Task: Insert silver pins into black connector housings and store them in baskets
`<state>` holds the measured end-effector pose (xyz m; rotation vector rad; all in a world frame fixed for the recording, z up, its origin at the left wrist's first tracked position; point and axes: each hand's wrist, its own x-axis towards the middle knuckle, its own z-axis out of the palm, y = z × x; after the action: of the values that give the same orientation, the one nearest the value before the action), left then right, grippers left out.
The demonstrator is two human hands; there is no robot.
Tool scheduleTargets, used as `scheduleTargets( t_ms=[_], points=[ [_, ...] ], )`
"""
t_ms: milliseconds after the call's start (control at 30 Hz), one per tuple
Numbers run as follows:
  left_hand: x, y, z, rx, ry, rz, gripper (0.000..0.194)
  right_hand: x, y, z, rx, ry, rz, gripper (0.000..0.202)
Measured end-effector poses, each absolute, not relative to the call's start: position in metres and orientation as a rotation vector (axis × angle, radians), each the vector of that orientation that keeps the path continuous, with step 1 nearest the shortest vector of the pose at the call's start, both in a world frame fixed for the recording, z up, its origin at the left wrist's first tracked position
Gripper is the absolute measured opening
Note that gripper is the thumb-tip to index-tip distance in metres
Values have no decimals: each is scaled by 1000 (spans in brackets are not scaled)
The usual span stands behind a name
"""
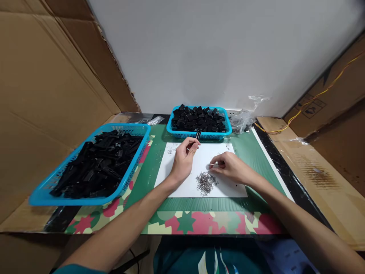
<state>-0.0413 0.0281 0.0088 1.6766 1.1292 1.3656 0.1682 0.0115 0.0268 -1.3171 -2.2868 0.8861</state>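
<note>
My left hand (184,158) is closed around a small black part (199,134), whose end sticks up past the fingers near the front rim of the far basket. My right hand (228,166) is pinched on a thin metal tool (213,164) that points left, just above a pile of tiny metal pieces (205,182). The pile lies on a white sheet (182,190), and a few loose pieces (171,149) are scattered at its upper left. The two hands are apart.
A large blue basket (139,161) of long black parts stands at the left. A smaller blue basket (199,134) of black pieces stands behind the sheet. Clear plastic bags (242,121) lie at the back right, near a yellow-orange wire (293,118). Cardboard walls (51,76) flank the table.
</note>
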Motion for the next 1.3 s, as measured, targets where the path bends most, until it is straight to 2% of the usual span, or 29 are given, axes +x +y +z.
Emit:
scheduleTargets(
  t_ms=[233,500,967,1300],
  points=[
    [-36,24,4,1658,1089,1333,26,163,14,18,-1299,-2314,984,11],
    [-34,21,6,1689,1090,1283,29,157,0,25,-1368,-2411,831,15],
    [-35,24,7,1650,1132,1327,26,155,1,22,-1249,-2275,945,16],
    [-35,22,9,1657,1110,1322,26,157,-3,24,-1264,-2387,845,17]
  ],
)
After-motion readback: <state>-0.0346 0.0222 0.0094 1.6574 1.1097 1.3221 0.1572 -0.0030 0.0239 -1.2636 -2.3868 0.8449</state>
